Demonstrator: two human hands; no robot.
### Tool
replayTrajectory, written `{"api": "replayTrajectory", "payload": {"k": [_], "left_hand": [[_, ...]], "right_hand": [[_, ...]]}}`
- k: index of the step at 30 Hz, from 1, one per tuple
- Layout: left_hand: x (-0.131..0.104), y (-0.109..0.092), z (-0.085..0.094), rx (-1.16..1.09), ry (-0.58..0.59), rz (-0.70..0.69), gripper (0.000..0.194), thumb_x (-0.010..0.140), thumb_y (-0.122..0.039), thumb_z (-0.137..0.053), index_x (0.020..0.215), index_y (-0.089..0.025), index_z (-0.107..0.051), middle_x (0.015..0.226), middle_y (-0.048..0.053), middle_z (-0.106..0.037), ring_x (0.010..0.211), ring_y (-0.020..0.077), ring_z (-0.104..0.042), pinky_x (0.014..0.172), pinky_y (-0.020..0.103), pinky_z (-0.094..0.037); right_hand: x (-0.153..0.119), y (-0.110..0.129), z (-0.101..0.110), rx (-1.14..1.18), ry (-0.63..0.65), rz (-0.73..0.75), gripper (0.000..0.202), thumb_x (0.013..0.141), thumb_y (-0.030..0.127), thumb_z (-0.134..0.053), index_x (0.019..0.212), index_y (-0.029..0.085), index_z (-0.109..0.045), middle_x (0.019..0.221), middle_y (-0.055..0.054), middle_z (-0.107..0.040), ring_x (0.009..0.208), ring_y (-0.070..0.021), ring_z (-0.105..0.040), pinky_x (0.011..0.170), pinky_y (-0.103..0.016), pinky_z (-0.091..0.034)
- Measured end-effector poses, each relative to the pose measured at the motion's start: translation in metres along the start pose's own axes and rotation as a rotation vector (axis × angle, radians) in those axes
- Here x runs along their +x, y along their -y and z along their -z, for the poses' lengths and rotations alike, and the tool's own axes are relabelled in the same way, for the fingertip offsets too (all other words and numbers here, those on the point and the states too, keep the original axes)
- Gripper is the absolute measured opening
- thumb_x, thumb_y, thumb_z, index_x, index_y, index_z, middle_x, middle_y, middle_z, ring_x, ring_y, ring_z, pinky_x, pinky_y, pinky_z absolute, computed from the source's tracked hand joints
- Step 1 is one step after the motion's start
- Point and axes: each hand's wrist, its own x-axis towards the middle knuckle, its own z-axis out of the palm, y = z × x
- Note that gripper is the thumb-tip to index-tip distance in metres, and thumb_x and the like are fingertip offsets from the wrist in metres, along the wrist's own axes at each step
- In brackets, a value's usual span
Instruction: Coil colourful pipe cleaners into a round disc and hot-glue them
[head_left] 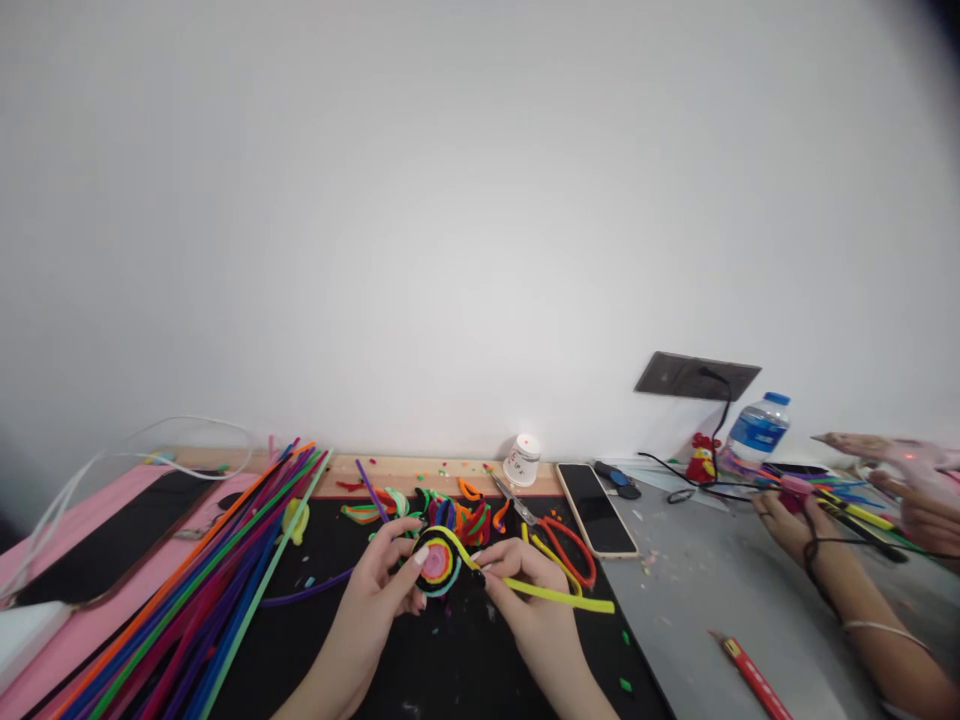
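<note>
My left hand [379,582] is closed around a coiled pipe-cleaner disc [435,565], with a pink centre ringed by yellow, orange and black. The thumb presses on the disc's face. A yellow pipe cleaner [562,597] runs from the disc's upper edge into my right hand [534,600]. There the thumb and fingers pinch it, and its loose end sticks out to the right. Behind both hands lies a pile of short coloured pipe-cleaner pieces [472,522] on the black mat [420,670]. Orange-handled scissors [574,550] rest just beyond my right hand.
Long pipe cleaners [195,580] lie bundled at left. A phone [600,510] and an upturned paper cup [523,460] stand behind. At right, a co-worker's hands [814,530] hold a pink object and a glue gun [892,450]. A red utility knife [754,677] and a bottle [759,428] are nearby.
</note>
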Motion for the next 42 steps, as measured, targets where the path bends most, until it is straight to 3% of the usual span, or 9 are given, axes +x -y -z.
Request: {"api": "replayTrajectory", "payload": {"k": [18,30,36,42], "left_hand": [[-0.001,0.0034,0.0013,-0.065,0.013,0.013,0.035,0.067,-0.032,-0.072,0.097,-0.025,-0.055,0.073,-0.006,-0.061,0.043,0.0041,-0.052,0.044,0.017,-0.043],[0.0029,0.0072,0.0037,-0.104,-0.011,0.01,0.038,0.067,-0.029,-0.073,0.099,-0.024,-0.055,0.073,-0.007,-0.061,0.043,0.0045,-0.054,0.046,0.017,-0.045],[0.0031,0.0064,0.0043,-0.139,-0.007,0.029,0.042,0.066,-0.029,-0.075,0.102,-0.024,-0.054,0.071,-0.008,-0.06,0.046,0.0056,-0.057,0.047,0.017,-0.046],[0.0026,0.0033,0.0031,-0.213,0.008,0.047,0.043,0.065,-0.028,-0.075,0.103,-0.023,-0.055,0.069,-0.008,-0.061,0.047,0.006,-0.058,0.049,0.018,-0.047]], "right_hand": [[-0.0024,-0.0002,-0.0028,-0.058,-0.005,0.081,0.014,0.069,0.011,-0.065,0.059,0.02,-0.064,0.079,-0.007,-0.072,0.072,-0.0216,-0.067,0.069,-0.032,-0.049],[-0.0049,0.0,-0.0065,-0.062,0.02,0.135,0.016,0.068,0.003,-0.061,0.066,0.018,-0.067,0.088,-0.008,-0.07,0.082,-0.0208,-0.066,0.075,-0.03,-0.051],[-0.0056,0.0039,-0.0085,-0.094,0.047,0.132,0.019,0.071,0.003,-0.057,0.07,0.018,-0.069,0.092,-0.009,-0.067,0.081,-0.0191,-0.065,0.071,-0.026,-0.051],[-0.0063,0.0016,-0.0082,-0.1,0.089,0.168,0.022,0.076,0.006,-0.054,0.083,0.02,-0.071,0.096,-0.009,-0.065,0.09,-0.0194,-0.063,0.079,-0.028,-0.049]]}}
